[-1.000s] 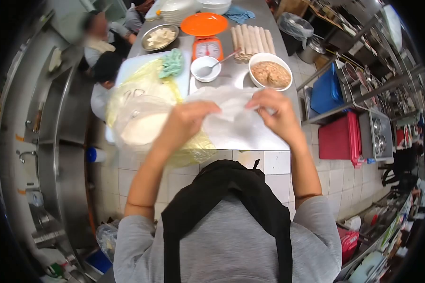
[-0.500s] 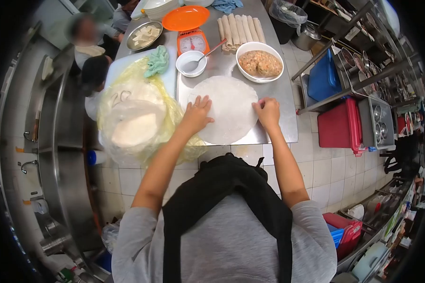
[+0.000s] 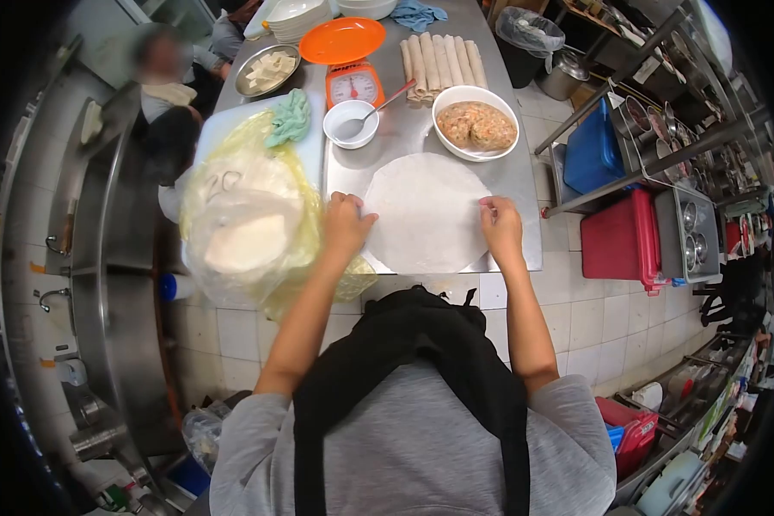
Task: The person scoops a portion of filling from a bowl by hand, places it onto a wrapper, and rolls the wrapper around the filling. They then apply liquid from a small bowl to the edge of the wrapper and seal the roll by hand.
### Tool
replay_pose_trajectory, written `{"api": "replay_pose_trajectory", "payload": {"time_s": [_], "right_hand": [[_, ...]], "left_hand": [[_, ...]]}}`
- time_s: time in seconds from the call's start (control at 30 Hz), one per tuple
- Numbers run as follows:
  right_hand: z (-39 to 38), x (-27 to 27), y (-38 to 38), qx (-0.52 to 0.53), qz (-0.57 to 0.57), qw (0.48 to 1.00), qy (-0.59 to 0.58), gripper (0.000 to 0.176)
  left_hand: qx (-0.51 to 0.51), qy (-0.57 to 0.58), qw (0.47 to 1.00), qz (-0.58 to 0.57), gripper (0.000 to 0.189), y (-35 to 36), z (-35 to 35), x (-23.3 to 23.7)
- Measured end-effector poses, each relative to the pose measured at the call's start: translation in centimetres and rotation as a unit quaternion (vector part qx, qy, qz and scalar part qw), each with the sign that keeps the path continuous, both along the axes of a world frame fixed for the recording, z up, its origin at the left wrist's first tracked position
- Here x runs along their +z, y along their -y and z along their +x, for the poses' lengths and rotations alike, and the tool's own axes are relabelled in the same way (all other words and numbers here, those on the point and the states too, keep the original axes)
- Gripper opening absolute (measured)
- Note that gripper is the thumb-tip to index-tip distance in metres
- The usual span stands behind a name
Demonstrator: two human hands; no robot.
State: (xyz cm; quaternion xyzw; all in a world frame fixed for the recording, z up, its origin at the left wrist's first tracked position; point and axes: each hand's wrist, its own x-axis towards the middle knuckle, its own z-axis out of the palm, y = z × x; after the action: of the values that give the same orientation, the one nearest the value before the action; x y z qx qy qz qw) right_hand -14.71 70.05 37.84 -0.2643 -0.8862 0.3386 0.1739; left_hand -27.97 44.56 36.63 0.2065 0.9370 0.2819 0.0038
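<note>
A thin round white spring roll wrapper (image 3: 428, 215) lies flat at the front of the steel table. My right hand (image 3: 502, 230) pinches its right edge between thumb and fingers. Beside the left edge is my left hand (image 3: 345, 227), fingers bent and thumb held apart near the rim; nothing shows in it. Behind the wrapper stands a white bowl of orange-flecked minced filling (image 3: 476, 125). A small white bowl (image 3: 351, 136) holds a spoon (image 3: 387, 101) and something pale. Several rolled pieces (image 3: 441, 64) lie in a row farther back.
Left of the wrapper, a yellow plastic bag (image 3: 310, 193) with a stack of white sheets (image 3: 248, 241) rests by a green cloth (image 3: 289, 118). Behind are an orange scale (image 3: 353, 84), an orange plate (image 3: 342, 39) and a metal bowl (image 3: 267, 72). A person (image 3: 176, 86) sits at the left.
The wrapper has shifted right and slightly toward me. My left hand has gone from lying spread on it to beside its left edge. My right hand has moved a little right with the edge.
</note>
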Motion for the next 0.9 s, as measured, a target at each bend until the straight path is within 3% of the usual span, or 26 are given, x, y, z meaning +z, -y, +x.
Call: {"api": "replay_pose_trajectory", "payload": {"time_s": [0.07, 0.13, 0.2, 0.23, 0.27, 0.3, 0.33, 0.47, 0.67, 0.77, 0.83, 0.87, 0.9], "right_hand": [[0.0, -1.1, 0.2, 0.025, -0.013, 0.999, -0.025, 0.016], [-0.1, -1.6, 0.9, 0.051, 0.050, 0.997, -0.029, 0.019], [0.0, -1.6, 1.1, 0.046, 0.046, 0.998, -0.026, 0.020], [0.1, -1.5, 1.1, 0.041, 0.040, 0.998, -0.025, 0.022], [0.2, -1.3, 1.1, 0.041, 0.025, 0.999, -0.023, 0.022], [0.4, -1.6, 0.9, 0.040, 0.024, 0.999, -0.019, 0.022], [0.5, -1.9, 0.7, 0.045, 0.023, 0.998, -0.025, 0.021], [0.7, -2.6, 0.7, 0.051, 0.016, 0.998, -0.045, 0.020], [0.7, -2.6, 0.8, 0.045, 0.005, 0.998, -0.049, 0.021], [0.8, -2.6, 0.6, 0.047, -0.009, 0.998, -0.046, 0.022], [0.8, -2.4, 0.8, 0.051, -0.024, 0.997, -0.045, 0.022], [0.8, -2.3, 0.9, 0.048, -0.020, 0.998, -0.041, 0.022], [0.8, -2.2, 0.9, 0.046, -0.016, 0.998, -0.037, 0.022]], "left_hand": [[0.012, 0.043, 0.999, 0.006, 0.033, -0.6, 0.1, -0.1], [0.022, 0.085, 0.996, 0.014, 0.030, -1.5, 0.1, 0.4], [-0.011, 0.194, 0.968, 0.158, 0.023, -2.4, 0.5, 0.8], [-0.012, 0.198, 0.967, 0.158, 0.023, -2.9, 1.0, 0.3], [-0.106, 0.038, 0.986, 0.123, 0.026, -3.3, 1.7, -0.4], [-0.195, -0.124, 0.969, 0.083, 0.029, -3.6, 2.6, -0.4], [-0.247, -0.166, 0.955, -0.009, 0.032, -3.7, 3.4, -0.5], [-0.254, -0.209, 0.941, -0.080, 0.030, -4.1, 5.8, -0.8], [-0.217, -0.236, 0.946, -0.045, 0.030, -4.0, 5.6, -1.4], [-0.232, -0.200, 0.951, 0.030, 0.025, -3.3, 4.6, -1.2], [-0.029, -0.030, 0.984, 0.171, 0.027, -2.1, 3.2, 0.2], [-0.025, -0.031, 0.985, 0.170, 0.027, -1.4, 2.3, -0.2], [0.012, 0.053, 0.974, 0.221, 0.030, -0.6, 1.2, -1.1]]}}
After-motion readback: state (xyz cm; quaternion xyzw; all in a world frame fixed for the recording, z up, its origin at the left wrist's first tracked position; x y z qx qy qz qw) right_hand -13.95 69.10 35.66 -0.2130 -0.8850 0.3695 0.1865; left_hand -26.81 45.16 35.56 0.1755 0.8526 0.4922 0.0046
